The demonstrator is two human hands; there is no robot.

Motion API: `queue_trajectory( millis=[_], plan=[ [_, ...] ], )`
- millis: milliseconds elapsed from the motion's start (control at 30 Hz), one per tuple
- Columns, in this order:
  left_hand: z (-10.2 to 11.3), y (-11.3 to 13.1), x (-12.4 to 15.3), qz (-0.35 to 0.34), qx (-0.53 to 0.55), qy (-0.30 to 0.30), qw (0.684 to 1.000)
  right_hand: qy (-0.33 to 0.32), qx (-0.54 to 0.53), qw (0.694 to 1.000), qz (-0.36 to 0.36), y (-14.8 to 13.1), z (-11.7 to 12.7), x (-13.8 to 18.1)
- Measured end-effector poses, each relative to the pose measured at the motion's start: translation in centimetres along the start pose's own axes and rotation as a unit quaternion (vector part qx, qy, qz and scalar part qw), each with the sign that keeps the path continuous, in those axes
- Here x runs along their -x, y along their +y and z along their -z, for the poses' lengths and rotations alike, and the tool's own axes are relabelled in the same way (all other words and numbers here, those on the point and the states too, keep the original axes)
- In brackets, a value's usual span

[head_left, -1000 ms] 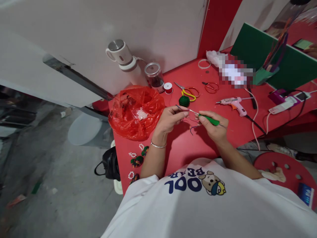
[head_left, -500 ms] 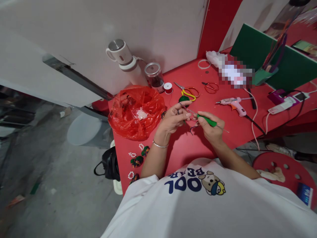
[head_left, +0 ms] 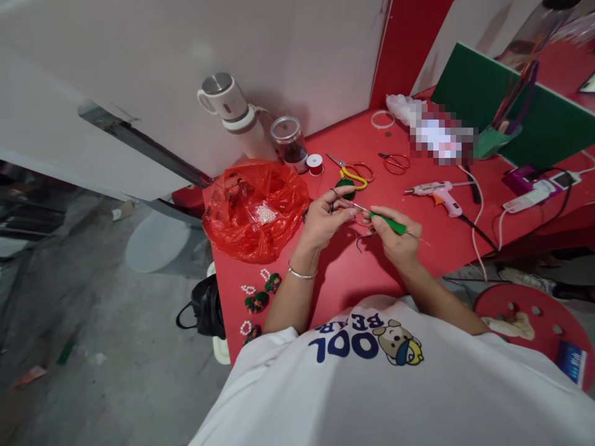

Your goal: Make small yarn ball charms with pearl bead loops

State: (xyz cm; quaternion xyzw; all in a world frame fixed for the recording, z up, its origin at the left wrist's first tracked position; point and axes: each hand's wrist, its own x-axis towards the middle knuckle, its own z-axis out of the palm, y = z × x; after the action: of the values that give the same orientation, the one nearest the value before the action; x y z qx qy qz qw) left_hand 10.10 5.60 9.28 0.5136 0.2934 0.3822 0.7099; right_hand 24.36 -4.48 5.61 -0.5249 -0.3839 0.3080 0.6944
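Observation:
My right hand point(head_left: 400, 240) is closed around the green handle of a crochet hook point(head_left: 390, 223), whose thin metal shaft points left toward my other hand. My left hand point(head_left: 325, 220), with a bangle at the wrist, pinches thin yarn between thumb and fingers, and a dark strand runs over its raised index finger. A short dark yarn end point(head_left: 359, 243) dangles between the hands. The small piece at the hook tip is too fine to make out. Just beyond my left fingers lies a green ball point(head_left: 344, 188), beside yellow-handled scissors point(head_left: 357, 179).
An open red plastic bag point(head_left: 232, 229) with white beads sits left on the red table. Behind it stand a lidded jar point(head_left: 289, 145) and a red thread spool point(head_left: 315, 164). A pink glue gun point(head_left: 439, 195) and its cord lie right. Beaded pompom pieces point(head_left: 256, 302) are near my left forearm.
My left index finger and the yarn over it have shifted slightly left. More of the hook's shaft shows between the hands. Both hands keep their hold.

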Motion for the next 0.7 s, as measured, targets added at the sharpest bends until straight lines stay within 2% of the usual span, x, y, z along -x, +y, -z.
queue_trajectory(
  millis=[167,367,700],
  plan=[
    [0.2,0.2,0.1,0.012,-0.014,-0.019,1.000,-0.034,-0.038,0.998,-0.026,0.5,0.1,-0.4],
    [0.0,0.1,0.0,0.002,-0.066,0.011,0.998,-0.042,-0.004,0.998,-0.044,0.6,-0.3,-1.1],
    [0.0,0.5,0.2,-0.028,-0.085,0.043,0.995,-0.028,-0.019,0.998,-0.045,-0.2,-0.7,-1.7]
  ],
)
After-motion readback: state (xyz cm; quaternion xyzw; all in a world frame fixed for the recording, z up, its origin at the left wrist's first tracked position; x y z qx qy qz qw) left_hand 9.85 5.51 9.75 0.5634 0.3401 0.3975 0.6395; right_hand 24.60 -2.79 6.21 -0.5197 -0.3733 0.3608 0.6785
